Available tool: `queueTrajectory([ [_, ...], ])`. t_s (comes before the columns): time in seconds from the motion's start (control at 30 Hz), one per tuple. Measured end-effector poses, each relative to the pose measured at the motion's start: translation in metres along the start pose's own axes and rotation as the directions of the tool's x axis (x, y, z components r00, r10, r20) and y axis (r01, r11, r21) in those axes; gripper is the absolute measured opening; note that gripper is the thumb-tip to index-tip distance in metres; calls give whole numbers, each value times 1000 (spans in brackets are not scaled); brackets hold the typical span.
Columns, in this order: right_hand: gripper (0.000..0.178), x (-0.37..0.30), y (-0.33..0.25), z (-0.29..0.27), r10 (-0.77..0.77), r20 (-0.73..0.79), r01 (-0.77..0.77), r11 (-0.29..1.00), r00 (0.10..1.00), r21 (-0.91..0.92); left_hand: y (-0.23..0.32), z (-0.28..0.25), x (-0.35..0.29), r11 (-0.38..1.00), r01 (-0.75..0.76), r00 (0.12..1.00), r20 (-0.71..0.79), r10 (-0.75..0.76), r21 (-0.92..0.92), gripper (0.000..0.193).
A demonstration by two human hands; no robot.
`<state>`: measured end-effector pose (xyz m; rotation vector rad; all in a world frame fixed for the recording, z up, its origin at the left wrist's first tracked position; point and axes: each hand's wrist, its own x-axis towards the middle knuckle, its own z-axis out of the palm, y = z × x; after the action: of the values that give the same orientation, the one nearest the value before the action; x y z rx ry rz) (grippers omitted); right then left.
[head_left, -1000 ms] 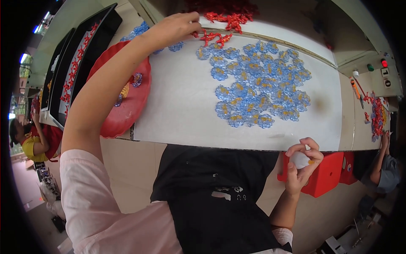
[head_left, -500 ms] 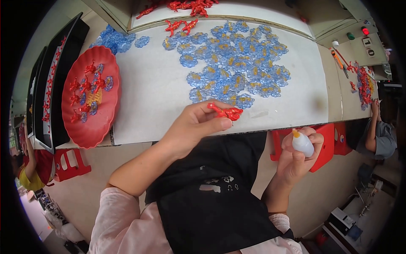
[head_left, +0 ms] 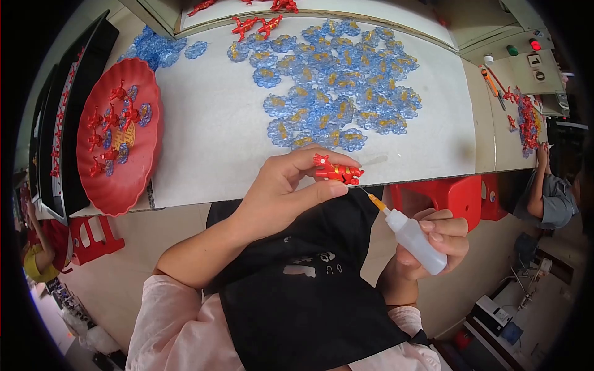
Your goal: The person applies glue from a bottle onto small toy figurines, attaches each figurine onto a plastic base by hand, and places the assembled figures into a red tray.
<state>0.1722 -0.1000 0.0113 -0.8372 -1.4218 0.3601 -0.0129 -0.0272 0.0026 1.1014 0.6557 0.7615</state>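
Near the front edge of the table, my left hand (head_left: 272,191) pinches a small red figurine (head_left: 339,173) with gold details between thumb and fingers. My right hand (head_left: 450,237) is wrapped round a translucent white squeeze bottle (head_left: 416,242) with an orange needle tip. The needle points up and left, its thin end close to the figurine's lower right side; whether they touch I cannot tell. Beyond my hands, many clear blue flower-edged pieces (head_left: 342,106) with yellowish middles lie on the white table sheet (head_left: 210,123).
At left a red scalloped tray (head_left: 139,173) bears red figurines and blue pieces, beside black trays (head_left: 93,68). Loose blue pieces (head_left: 154,49) and two red figurines (head_left: 257,26) lie farther back. A cutter (head_left: 493,80) and a red heap (head_left: 530,127) are at right, near another person (head_left: 550,195).
My right hand has swung the bottle from upright to tilted, bringing its needle left to the figurine. My left hand has turned the figurine slightly. The view has shifted a little.
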Motion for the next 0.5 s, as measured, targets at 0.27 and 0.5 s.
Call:
queueTrajectory([
  [0.27,44,-3,1,5,7,82,-2,998,997,-60,-3,-5,-1,998,-8,1000,10,8,58,24],
  [0.5,41,-1,2,2,-34,156,57,987,987,-150,-5,-5,-2,998,5,1000,4,-5,55,24],
])
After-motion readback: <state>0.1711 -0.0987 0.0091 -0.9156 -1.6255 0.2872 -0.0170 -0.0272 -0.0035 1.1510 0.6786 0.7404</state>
